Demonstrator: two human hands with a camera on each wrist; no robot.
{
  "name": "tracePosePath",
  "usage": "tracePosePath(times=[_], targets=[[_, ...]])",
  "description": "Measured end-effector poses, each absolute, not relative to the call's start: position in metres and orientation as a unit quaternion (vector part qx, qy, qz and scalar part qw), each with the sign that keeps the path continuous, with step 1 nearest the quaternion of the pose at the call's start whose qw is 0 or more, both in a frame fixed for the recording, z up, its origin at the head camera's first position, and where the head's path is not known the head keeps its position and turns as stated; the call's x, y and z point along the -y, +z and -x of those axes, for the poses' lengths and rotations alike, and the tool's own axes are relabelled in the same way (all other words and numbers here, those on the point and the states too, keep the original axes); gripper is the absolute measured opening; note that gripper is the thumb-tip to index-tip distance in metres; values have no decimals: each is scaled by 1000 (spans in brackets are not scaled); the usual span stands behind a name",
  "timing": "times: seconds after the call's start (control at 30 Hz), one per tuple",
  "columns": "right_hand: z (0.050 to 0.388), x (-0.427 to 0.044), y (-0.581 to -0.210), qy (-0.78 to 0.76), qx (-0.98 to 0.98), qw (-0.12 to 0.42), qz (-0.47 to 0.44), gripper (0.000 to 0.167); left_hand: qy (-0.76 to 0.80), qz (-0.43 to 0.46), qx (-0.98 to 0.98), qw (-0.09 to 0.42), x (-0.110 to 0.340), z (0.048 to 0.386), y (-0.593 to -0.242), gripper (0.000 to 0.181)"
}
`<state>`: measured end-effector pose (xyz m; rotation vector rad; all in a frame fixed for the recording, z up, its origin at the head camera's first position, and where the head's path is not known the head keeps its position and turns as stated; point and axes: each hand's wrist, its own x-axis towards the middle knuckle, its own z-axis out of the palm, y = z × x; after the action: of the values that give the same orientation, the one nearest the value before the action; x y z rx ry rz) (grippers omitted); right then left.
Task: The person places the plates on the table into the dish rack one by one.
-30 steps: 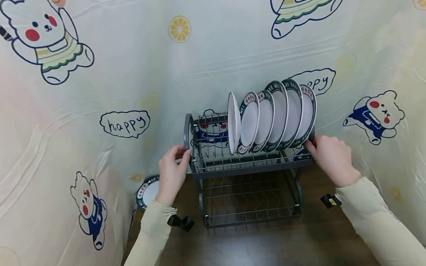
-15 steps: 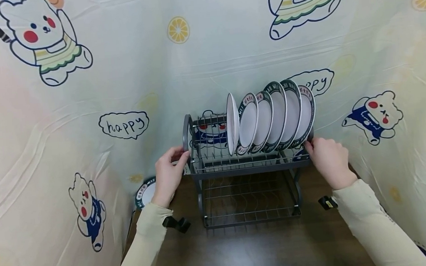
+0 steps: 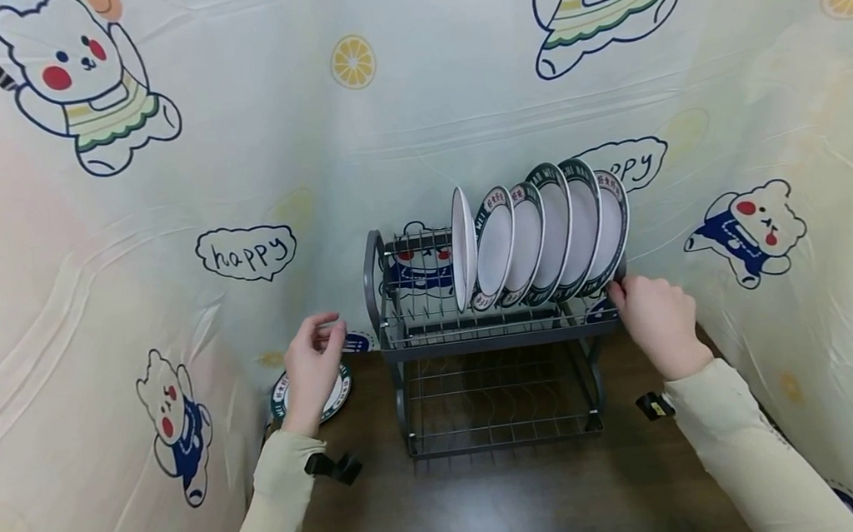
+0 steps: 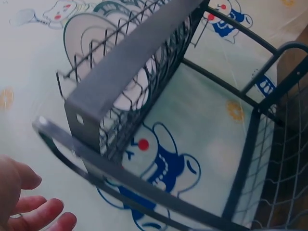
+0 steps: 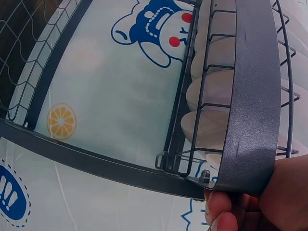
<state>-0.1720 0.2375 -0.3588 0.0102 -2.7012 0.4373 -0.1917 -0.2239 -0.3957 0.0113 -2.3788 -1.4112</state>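
Observation:
A dark grey two-tier dish rack [image 3: 503, 342] stands upright before me. Several white plates [image 3: 496, 248] with green patterned rims stand on edge in its upper tier, towards the right. My right hand [image 3: 657, 323] holds the rack's right end; in the right wrist view its fingers [image 5: 219, 204] grip the corner of the flat side bar. To the left of the rack, my left hand [image 3: 313, 371] is apart from it with loosely bent fingers and nothing in them. Another green-rimmed plate [image 3: 339, 396] lies flat on the table, partly hidden behind the left hand.
A pale cloth [image 3: 417, 150] printed with bears and orange slices hangs behind and at both sides. The rack's lower tier [image 3: 506, 414] is a wire grid just over the dark wooden table [image 3: 505, 502]. Part of a blue-patterned thing shows at the lower right edge.
My left hand has let go of the rack's left end and moved left and slightly towards me. The right hand keeps its hold, and rack and plates stay in place.

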Motion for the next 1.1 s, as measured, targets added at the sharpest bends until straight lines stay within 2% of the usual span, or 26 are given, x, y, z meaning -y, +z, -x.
tracePosePath(times=[0.4, 0.77, 1.1], targets=[[171, -235, -358, 163, 968, 191, -3, 50, -602, -98, 785, 106, 259, 196, -434, 34], [171, -236, -358, 170, 968, 184, 4, 48, -592, -154, 787, 81, 282, 200, -471, 39], [171, -235, -358, 174, 967, 187, 3, 49, -523, -203, 823, 95, 302, 203, -508, 32]])
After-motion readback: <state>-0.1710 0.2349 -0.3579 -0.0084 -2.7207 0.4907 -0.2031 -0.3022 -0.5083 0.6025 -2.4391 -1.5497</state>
